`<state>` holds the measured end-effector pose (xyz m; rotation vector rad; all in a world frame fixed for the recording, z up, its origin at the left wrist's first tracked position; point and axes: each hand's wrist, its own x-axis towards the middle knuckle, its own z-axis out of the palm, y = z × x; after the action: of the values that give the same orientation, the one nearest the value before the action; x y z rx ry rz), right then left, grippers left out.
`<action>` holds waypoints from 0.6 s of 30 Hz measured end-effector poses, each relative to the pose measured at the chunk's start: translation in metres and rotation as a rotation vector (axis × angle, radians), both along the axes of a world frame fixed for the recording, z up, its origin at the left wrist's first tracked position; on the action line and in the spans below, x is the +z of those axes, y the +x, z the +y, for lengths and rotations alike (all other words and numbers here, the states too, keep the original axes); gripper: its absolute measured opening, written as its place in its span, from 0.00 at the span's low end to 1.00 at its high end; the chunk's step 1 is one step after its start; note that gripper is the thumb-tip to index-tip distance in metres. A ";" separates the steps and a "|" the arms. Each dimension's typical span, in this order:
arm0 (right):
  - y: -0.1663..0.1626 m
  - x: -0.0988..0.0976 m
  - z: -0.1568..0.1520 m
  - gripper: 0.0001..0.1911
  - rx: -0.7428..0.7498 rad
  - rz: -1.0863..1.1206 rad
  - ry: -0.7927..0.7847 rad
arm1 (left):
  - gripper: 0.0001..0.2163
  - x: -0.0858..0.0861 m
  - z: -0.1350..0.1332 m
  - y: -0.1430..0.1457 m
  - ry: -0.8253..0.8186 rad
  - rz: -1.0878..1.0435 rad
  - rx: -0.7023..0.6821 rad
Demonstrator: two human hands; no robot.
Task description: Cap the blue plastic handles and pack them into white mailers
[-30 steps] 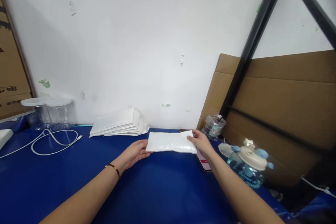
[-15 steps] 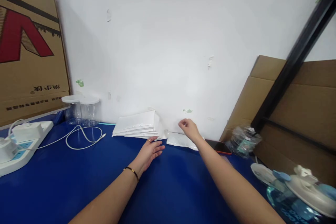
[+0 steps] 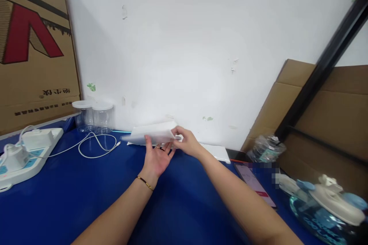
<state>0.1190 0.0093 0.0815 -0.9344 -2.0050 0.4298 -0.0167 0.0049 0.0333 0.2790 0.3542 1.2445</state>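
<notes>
A white padded mailer (image 3: 153, 136), blurred by motion, is raised at the near side of a stack of similar white mailers (image 3: 155, 127) against the wall. My right hand (image 3: 185, 141) pinches its right end between thumb and fingers. Just below sits my left hand (image 3: 158, 159), palm up, thumb and fingers apart. Its thumb overlaps the mailer's front edge; whether the fingers bear any weight I cannot tell. Another white mailer (image 3: 218, 152) lies flat to the right, partly hidden behind my right wrist.
On the blue table (image 3: 94, 195) stand a power strip (image 3: 43, 160), a white cable (image 3: 99, 151) and two lidded clear jars (image 3: 102, 118) at left. At right are a phone (image 3: 254, 183), a plastic-wrapped item (image 3: 266, 149) and a teal bottle (image 3: 324, 214). Cardboard (image 3: 330, 122) leans behind.
My right hand has come left and down and taken hold of a mailer from the stack, raising it. My left hand has turned palm up and moved slightly left beneath it.
</notes>
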 end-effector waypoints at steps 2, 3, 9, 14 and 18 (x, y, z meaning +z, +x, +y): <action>0.013 -0.007 -0.034 0.06 0.054 -0.067 0.028 | 0.27 0.005 -0.006 0.002 -0.029 -0.067 0.062; 0.020 -0.013 -0.049 0.07 0.032 -0.098 0.059 | 0.24 0.006 -0.009 0.003 -0.060 -0.079 0.075; 0.060 -0.058 -0.102 0.09 -0.074 -0.180 0.048 | 0.12 0.007 -0.025 0.017 0.004 0.010 0.219; 0.084 -0.078 -0.108 0.17 -0.099 0.240 -0.242 | 0.24 0.005 -0.040 0.034 0.282 0.232 0.303; 0.087 -0.086 -0.098 0.41 0.009 0.419 -0.481 | 0.29 0.002 -0.047 0.057 0.396 0.358 0.326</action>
<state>0.2055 -0.0884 -0.0049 -1.0178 -1.5475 1.0534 0.0403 -0.0419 0.0350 0.8153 0.4710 1.5862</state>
